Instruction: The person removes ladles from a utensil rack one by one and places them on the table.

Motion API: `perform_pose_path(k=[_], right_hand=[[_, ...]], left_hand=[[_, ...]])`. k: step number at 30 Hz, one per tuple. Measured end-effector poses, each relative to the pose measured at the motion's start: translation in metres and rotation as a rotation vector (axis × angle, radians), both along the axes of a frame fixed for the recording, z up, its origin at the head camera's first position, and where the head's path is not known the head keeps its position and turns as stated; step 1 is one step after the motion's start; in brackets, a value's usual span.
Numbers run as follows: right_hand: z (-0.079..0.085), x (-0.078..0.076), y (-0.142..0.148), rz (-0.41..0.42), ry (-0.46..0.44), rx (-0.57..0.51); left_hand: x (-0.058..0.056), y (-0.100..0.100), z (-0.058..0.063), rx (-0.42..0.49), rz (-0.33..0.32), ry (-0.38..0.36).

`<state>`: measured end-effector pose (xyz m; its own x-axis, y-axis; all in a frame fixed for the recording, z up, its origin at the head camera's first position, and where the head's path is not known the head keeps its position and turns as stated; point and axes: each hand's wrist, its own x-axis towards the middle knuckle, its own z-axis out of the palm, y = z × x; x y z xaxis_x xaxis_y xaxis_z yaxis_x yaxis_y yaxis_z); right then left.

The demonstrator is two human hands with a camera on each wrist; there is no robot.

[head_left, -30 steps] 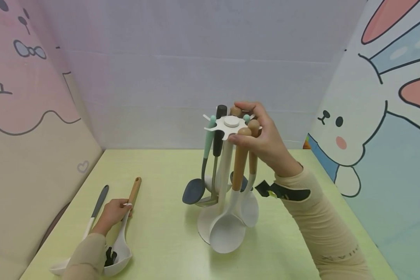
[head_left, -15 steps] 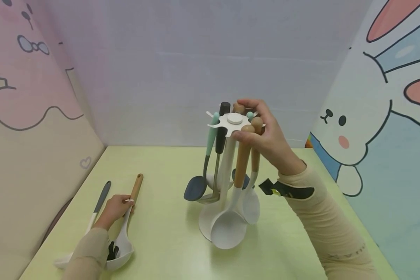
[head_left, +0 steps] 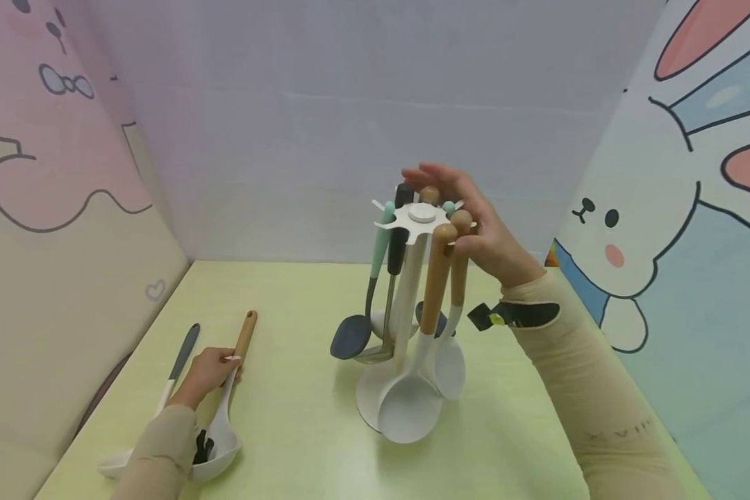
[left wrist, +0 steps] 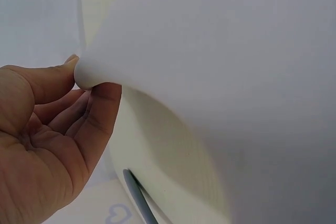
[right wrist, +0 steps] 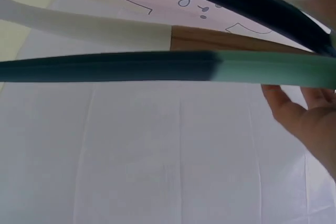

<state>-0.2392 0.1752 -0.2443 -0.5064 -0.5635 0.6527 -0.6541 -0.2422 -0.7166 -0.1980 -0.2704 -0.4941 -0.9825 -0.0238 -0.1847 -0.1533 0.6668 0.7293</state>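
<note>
Here's the pale desk (head_left: 287, 347), and up from it stands the tall white rack (head_left: 408, 298), ringed with utensils: a brown-handled white ladle (head_left: 410, 410) hanging out front, a mint-handled utensil (head_left: 380, 246) over on its left. On the desk's left side, it's a wooden-handled ladle (head_left: 221, 425), with a grey-handled utensil (head_left: 183, 353) near it. Now the hands: right hand (head_left: 484, 226) spread wide around the rack's crown, fingers behind the handle ends; left hand (head_left: 207, 375) pinching the wooden-handled ladle at its white neck!
</note>
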Motion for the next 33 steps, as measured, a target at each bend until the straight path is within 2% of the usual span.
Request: perform_pose_path(k=[7,11,14,18,25,33], right_hand=[[-0.005,-0.02,-0.001,0.24,-0.119,-0.023],[-0.007,-0.025,-0.003,0.376,-0.193,-0.045],[-0.007,-0.026,-0.004,0.448,-0.237,-0.065],[-0.005,-0.027,-0.004,0.488,-0.261,-0.071],[-0.004,-0.028,-0.006,0.446,-0.236,-0.076],[-0.004,-0.027,-0.008,0.458,-0.246,-0.099]], left_hand=[[0.002,0.002,0.0,0.026,0.01,0.0],[0.002,0.001,-0.001,0.04,0.012,-0.001],[0.003,0.0,-0.002,0.049,0.014,-0.001],[0.003,0.0,-0.001,0.055,0.015,0.005],[0.002,0.001,0.001,0.057,0.01,-0.003],[0.002,0.004,0.006,0.011,-0.005,-0.017]])
